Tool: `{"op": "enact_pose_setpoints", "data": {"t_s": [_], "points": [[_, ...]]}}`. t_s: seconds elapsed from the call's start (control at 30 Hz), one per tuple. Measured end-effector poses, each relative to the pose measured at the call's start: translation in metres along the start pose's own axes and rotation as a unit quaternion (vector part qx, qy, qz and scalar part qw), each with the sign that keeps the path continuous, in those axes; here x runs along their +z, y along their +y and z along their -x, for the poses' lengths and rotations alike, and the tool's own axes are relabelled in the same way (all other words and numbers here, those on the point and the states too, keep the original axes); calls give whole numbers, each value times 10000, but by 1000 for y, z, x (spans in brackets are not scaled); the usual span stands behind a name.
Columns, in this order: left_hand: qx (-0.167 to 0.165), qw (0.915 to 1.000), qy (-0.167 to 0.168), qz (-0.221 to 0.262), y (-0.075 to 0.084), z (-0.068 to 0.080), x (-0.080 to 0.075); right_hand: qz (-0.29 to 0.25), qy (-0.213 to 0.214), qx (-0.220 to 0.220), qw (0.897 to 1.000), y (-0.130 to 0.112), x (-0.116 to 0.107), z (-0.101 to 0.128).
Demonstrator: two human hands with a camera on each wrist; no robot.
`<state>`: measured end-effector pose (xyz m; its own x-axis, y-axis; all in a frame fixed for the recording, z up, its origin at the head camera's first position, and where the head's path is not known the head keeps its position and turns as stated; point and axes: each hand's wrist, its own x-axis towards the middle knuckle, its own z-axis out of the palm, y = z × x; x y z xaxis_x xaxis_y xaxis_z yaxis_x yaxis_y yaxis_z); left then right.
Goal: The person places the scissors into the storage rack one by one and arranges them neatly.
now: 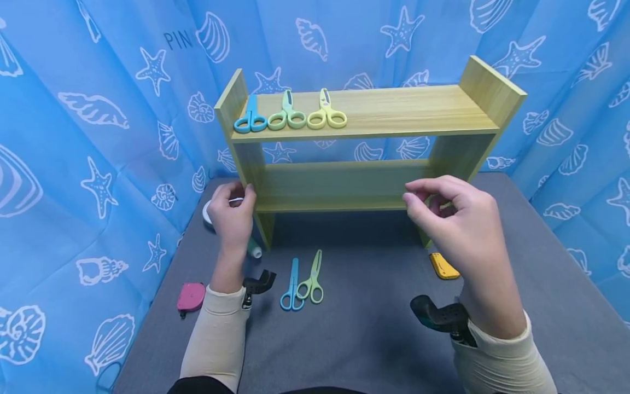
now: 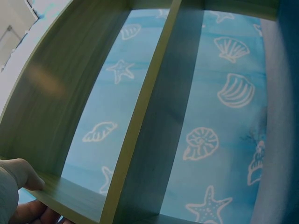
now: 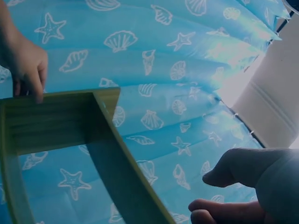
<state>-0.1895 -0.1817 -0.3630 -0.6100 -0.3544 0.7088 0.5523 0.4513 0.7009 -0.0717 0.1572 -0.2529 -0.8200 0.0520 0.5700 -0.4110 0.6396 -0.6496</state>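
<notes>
A two-tier wooden desktop shelf (image 1: 403,109) stands in front of me. My left hand (image 1: 231,216) grips its left side panel; in the left wrist view the thumb (image 2: 28,175) lies on the inner face, with fingers below the edge. My right hand (image 1: 460,213) hovers before the shelf's right side, fingers loosely bent, thumb apart, holding nothing. On the top board lie blue scissors (image 1: 251,120), green scissors (image 1: 287,116) and yellow scissors (image 1: 327,114) side by side. Another blue pair (image 1: 292,293) and another green pair (image 1: 312,287) lie on the table, handles overlapping.
A pink tape measure (image 1: 191,296) lies on the grey table (image 1: 364,334) at left. A white round object (image 1: 206,214) and a green tube with a white cap (image 1: 254,249) are partly hidden by my left hand and arm. A yellow object (image 1: 444,266) sits near the shelf's right leg.
</notes>
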Motion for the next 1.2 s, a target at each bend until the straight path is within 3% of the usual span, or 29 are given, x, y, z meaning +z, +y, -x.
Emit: {"op": "enact_pose_setpoints", "data": {"t_s": [0.2,0.4,0.87,1.03,1.2], "points": [[-28,10000,-34,-41,-2,0,0,-443,-76,-78,9990,15,14,22],[-27,10000,-23,-30,-2,0,1,-491,-142,-241,9984,34,40,47],[-14,10000,81,-41,-3,-1,1,-365,-1082,236,9932,64,114,90],[-51,9999,106,-22,-2,0,1,-141,-1460,409,9883,73,141,100],[-85,9999,139,-37,-3,0,3,437,-1856,604,9798,77,167,107]]}}
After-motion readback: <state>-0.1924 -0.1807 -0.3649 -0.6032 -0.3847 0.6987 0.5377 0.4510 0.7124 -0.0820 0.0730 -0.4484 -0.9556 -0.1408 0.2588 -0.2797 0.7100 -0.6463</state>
